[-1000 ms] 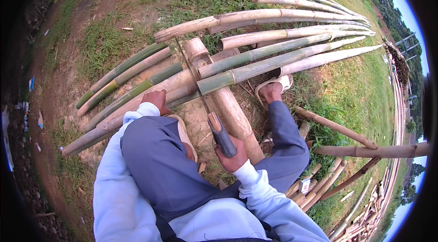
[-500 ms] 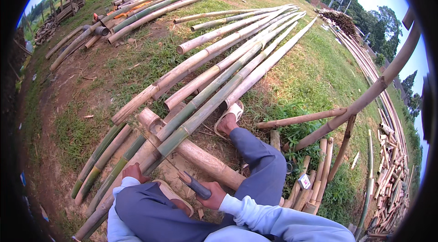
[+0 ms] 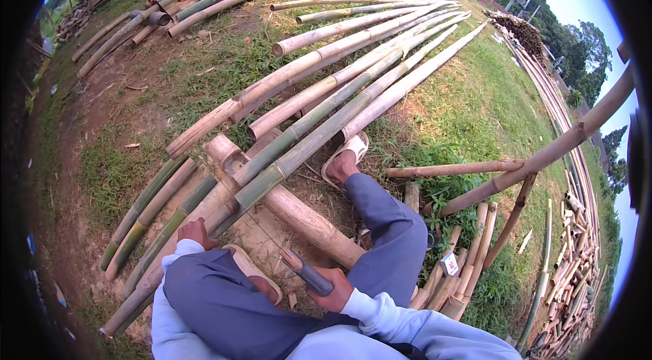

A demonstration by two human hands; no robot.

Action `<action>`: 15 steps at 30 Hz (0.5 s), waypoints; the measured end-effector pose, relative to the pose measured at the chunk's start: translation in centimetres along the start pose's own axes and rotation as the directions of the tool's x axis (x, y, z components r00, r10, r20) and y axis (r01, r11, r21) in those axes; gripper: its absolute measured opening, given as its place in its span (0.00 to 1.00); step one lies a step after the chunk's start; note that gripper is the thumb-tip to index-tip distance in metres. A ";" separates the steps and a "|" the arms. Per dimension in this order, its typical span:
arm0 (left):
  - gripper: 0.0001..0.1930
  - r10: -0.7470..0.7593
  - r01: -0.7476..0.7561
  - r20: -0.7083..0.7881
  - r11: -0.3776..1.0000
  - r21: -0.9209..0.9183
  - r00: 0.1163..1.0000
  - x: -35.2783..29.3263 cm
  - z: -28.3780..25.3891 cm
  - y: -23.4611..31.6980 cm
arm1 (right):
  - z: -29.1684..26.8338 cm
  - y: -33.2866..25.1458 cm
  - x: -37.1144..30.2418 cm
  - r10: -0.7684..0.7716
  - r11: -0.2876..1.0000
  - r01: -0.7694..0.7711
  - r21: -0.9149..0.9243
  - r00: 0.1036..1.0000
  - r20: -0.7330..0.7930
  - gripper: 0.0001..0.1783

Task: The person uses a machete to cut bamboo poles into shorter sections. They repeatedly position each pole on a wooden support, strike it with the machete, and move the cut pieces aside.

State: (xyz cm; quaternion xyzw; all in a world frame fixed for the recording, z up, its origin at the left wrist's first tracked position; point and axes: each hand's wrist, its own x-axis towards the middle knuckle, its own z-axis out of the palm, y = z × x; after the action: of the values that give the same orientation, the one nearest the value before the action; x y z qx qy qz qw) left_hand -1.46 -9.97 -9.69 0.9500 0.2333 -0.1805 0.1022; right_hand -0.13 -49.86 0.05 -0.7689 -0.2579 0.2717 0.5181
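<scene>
Plainly, the work in hand is a saw cut, and by my reading it is partway through. The pole (image 3: pixel 319 136) lies slantwise across a thick notched log (image 3: pixel 305 221), its greenish near section over the log and its far part running off over the grass. The saw (image 3: pixel 311 277) has its thin blade laid across the pole just on the near side of the log. No fallen end or open gap shows there, so the cut looks unfinished; how deep the blade has gone I cannot tell at this angle.

The right hand (image 3: pixel 335 290) is wrapped round the saw's dark handle, fingers folded tight. The left hand (image 3: pixel 195 232) rests on the bamboo beyond the blade, near the person's knee; its fingers are partly hidden, so whether they clasp or only press down I cannot tell.

As for what seems done, three short pieces (image 3: pixel 159 207) lie side by side to the left of the left hand, apparently cut lengths. As for what is left, several long poles (image 3: pixel 322 37) lie fanned out beyond the log, reaching far over the grass and seemingly full length. A heap of offcuts (image 3: pixel 569 278) lies well apart, on the right.
</scene>
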 end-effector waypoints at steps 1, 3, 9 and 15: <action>0.35 -0.017 0.017 0.014 1.000 -0.008 1.000 -0.5 -0.4 0.1 | -1.1 -1.8 -2.9 0.098 0.994 -0.099 0.056 0.995 0.012 0.14; 0.31 0.034 -0.034 -0.005 0.999 0.006 0.999 0.3 -0.2 1.8 | -2.8 -2.3 -7.7 0.095 0.995 -0.096 -0.006 0.994 -0.048 0.18; 0.31 0.049 -0.050 -0.025 0.997 -0.053 0.998 0.4 -0.3 0.9 | 0.6 1.0 3.5 -0.008 0.999 0.006 -0.032 0.998 -0.068 0.14; 0.28 0.059 -0.060 -0.015 0.996 -0.064 0.998 0.4 -0.3 1.3 | -1.0 -3.2 -2.5 0.078 0.995 -0.081 -0.058 0.996 -0.053 0.12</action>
State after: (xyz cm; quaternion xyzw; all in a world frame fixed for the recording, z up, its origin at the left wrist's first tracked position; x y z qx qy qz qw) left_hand -0.43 -10.87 -9.44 0.9540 0.2111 -0.1636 0.1365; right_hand -1.58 -51.14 3.75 -0.8004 -0.2219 0.2646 0.4900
